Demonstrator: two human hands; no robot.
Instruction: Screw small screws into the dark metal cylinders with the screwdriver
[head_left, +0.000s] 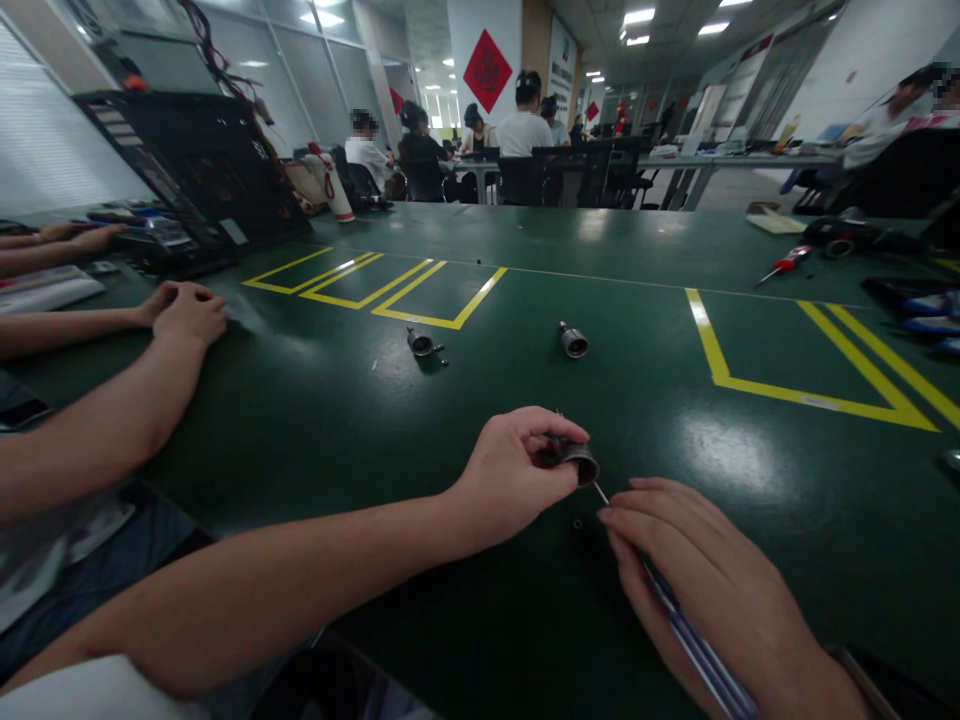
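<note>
The left hand (pixel 514 480) pinched a small metal cylinder (pixel 581 462) against the tabletop (pixel 750 450). The right hand (pixel 720 585), at its 5 o'clock, gripped a thin screwdriver (pixel 694 640), tip touching it. The likely risk was the tip skidding off and the round part rolling free.

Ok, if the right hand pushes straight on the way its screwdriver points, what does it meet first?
Most likely the small metal cylinder pinched in the left hand; the screwdriver tip looks nearly on it, depth unclear.

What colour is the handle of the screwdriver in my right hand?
The screwdriver handle is blue; head view.
</note>
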